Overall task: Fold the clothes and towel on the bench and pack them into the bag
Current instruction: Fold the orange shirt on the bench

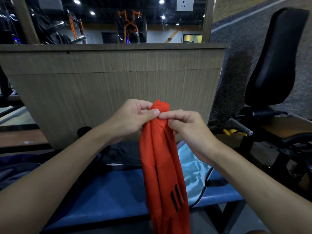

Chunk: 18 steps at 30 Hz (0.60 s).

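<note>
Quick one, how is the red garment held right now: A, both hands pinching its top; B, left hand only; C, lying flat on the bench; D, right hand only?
A: the left hand and the right hand both pinch the bunched top of the red garment, which hangs down past the blue bench.

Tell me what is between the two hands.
In the head view, the bunched top of the red garment sits between the left hand and the right hand; both pinch it, and the rest hangs down over the blue bench.
</note>
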### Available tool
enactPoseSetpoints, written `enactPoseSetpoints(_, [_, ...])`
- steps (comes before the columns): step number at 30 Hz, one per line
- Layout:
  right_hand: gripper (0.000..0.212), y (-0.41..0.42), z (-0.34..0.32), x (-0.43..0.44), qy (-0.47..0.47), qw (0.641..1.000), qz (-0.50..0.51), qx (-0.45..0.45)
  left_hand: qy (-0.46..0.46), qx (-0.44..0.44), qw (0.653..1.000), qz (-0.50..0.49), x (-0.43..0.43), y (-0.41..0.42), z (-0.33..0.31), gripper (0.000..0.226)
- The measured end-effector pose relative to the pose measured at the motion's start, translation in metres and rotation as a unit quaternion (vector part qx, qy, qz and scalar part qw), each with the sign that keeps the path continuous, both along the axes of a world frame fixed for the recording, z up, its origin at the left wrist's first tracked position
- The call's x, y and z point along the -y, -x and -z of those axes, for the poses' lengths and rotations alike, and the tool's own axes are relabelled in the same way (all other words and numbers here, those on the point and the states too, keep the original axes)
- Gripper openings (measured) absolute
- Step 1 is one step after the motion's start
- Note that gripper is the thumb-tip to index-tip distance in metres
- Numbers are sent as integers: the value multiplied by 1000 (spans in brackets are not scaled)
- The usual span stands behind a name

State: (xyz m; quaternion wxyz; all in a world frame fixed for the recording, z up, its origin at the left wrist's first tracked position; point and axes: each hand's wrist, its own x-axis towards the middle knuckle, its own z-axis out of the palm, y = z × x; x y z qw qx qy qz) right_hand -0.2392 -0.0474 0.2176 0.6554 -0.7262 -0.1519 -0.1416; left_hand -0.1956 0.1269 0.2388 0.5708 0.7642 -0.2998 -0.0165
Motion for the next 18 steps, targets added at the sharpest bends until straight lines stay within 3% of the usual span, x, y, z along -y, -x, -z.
enactPoseSetpoints(3, [25,-10,6,14,-41,998,54,-20,-21,-5,999,31,-9,3,-4,18])
enactPoseSetpoints(6, [71,-18,13,29,-28,986,-48,-158,-66,-5,994,86,-24,1,-10,22])
enactPoseSetpoints(7, [74,-18,15,31,-33,976,-98,-192,-75,-10,992,104,-28,0,-10,26])
enactPoseSetpoints(11, [47,-11,16,26,-47,965,-169,-193,-79,-35,988,125,-36,0,-9,25])
enactPoseSetpoints(13, [39,-11,15,24,-37,974,-143,-169,-79,-33,990,111,-41,-1,-6,23])
enactPoseSetpoints(16, [47,-8,8,18,7,988,-82,-130,-67,-24,997,43,-46,-5,6,22])
enactPoseSetpoints(18, [26,-6,3,13,17,994,-56,-97,-25,-18,999,-11,-42,-3,17,20])
